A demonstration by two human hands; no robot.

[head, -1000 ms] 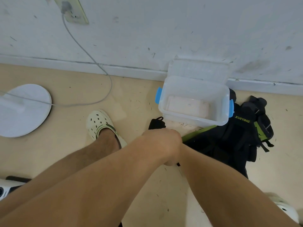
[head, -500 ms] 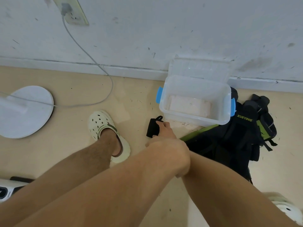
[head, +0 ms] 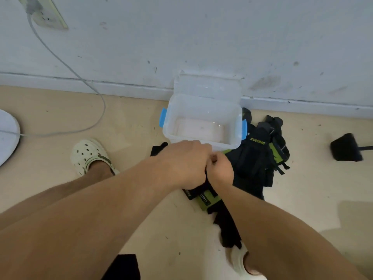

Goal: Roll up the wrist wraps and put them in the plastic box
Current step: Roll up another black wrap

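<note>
Head view looks down at a tan floor (head: 129, 122) by a white wall (head: 201, 37). Both hands meet just in front of the box (head: 238, 126), a clear plastic tub with blue latches that sits on the floor against the skirting. Its lid (head: 207, 85) stands up behind it, leaning on the wall, and nothing black shows inside the tub.

Left hand (head: 184, 163) is curled over, knuckles up, and right hand (head: 221, 168) is fisted beside it, the two touching. Between them they grip a wrap (head: 205, 198), a black and green strap that comes out from under the hands and trails back along the floor toward the right shoe (head: 240, 263). Its printed label shows just below the left hand. How much of it is wound up inside the fists is hidden, so I cannot tell. A black end (head: 158, 148) pokes out at the far left of the left hand, probably part of the same strap.

More wraps lie in a pile (head: 260, 156) of black and green straps on the floor, just right of the box and touching its corner.

Left shoe (head: 88, 156), a cream clog, stands left of the hands. A grey cable (head: 96, 96) runs from a socket (head: 42, 15) on the wall down to a white disc (head: 7, 138) at the left edge. A black object (head: 345, 147) lies well to the right.
</note>
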